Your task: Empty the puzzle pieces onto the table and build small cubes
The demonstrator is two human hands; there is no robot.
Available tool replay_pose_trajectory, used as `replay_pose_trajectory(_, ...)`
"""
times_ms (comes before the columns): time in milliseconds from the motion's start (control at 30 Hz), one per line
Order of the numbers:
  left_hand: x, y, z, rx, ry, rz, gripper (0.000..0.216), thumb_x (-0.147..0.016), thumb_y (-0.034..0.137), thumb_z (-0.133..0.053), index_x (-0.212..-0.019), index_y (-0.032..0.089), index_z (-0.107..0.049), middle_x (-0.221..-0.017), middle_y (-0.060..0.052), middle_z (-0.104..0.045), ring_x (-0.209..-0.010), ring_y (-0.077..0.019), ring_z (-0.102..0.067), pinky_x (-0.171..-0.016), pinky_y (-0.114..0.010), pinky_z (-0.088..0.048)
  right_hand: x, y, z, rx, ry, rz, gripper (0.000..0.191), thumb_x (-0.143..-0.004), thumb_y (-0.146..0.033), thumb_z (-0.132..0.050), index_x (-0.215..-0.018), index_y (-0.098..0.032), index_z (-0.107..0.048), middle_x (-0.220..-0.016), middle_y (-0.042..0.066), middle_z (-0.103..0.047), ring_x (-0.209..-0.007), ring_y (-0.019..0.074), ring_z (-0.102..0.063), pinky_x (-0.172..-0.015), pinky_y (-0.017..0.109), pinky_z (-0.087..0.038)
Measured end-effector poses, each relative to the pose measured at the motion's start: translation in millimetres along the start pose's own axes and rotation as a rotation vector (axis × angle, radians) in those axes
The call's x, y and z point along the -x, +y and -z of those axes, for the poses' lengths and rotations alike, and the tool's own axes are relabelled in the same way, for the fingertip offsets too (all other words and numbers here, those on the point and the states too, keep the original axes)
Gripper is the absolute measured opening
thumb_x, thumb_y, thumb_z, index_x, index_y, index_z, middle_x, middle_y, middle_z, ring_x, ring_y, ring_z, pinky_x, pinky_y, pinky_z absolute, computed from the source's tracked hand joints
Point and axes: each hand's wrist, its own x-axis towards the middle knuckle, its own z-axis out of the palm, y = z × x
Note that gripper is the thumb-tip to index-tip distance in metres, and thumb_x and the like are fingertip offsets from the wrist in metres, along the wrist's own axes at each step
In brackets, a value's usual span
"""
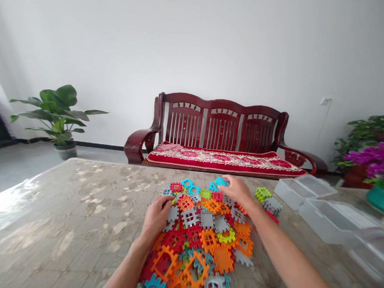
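Observation:
A heap of interlocking plastic tiles [206, 219] with notched edges, in orange, red, grey, blue and lime, lies on the table. Some tiles have window-like cut-outs. At the heap's far edge, my right hand [238, 190] has its fingers closed on a blue tile [221, 181]. A blue tile with triangular openings [213, 186] lies just left of it. My left hand [156, 215] is at the heap's left side, its fingers curled in beside a grey tile [173, 213]. Its fingertips are partly hidden, so what they hold cannot be made out.
A small stack of lime, grey and red tiles [272, 205] stands right of the heap. Beyond it are clear plastic boxes [325, 219] on the patterned tablecloth [75, 215]. Behind the table stands a dark red wooden bench [221, 119]; a potted plant [63, 148] is at left.

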Motion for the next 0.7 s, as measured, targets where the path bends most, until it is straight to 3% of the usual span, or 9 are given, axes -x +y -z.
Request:
replay_pose_trajectory(100,-1,-1,-1,-0.009,0.005,-0.008,0.031,-0.08,0.03,-0.046,-0.096,0.022,-0.072,-0.101,-0.004,-0.073,-0.096,-0.0205,-0.065,-0.09,-0.032,-0.048,-6,34,13,0.125,0.053,-0.219,0.056,-0.074,-0.047,-0.061,-0.125,-0.023,-0.059,-0.113,0.01,-0.07,-0.102,0.0287,-0.064,-0.079,0.033,-0.046)
replay_pose_trajectory(233,-1,-2,-2,-0.005,0.004,-0.015,0.032,-0.08,0.032,-0.046,-0.096,0.021,-0.071,-0.102,-0.004,-0.072,-0.097,-0.0206,-0.065,-0.091,-0.032,-0.048,-4,59,18,0.254,0.07,-0.294,0.056,-0.075,-0.05,-0.058,-0.122,-0.021,-0.061,-0.109,0.016,-0.07,-0.099,0.0348,-0.064,-0.079,0.039,-0.045)
replay_pose_trajectory(567,-1,-1,-1,-0.006,0.0,-0.001,0.032,-0.079,0.031,-0.046,-0.095,0.021,-0.072,-0.101,-0.004,-0.073,-0.097,-0.0207,-0.065,-0.091,-0.032,-0.048,6,58,20,0.26,-0.003,-0.324,0.064,-0.073,-0.052,-0.061,-0.127,-0.019,-0.058,-0.11,0.019,-0.069,-0.104,0.0395,-0.062,-0.084,0.048,-0.044)
replay_pose_trajectory(700,-1,-1,-1,-0.006,0.0,-0.009,0.032,-0.08,0.031,-0.046,-0.096,0.021,-0.071,-0.102,-0.004,-0.072,-0.098,-0.0206,-0.065,-0.092,-0.032,-0.047,6,53,20,0.288,0.078,-0.262,0.056,-0.076,-0.053,-0.059,-0.12,-0.019,-0.063,-0.112,0.018,-0.068,-0.106,0.038,-0.06,-0.088,0.049,-0.042)
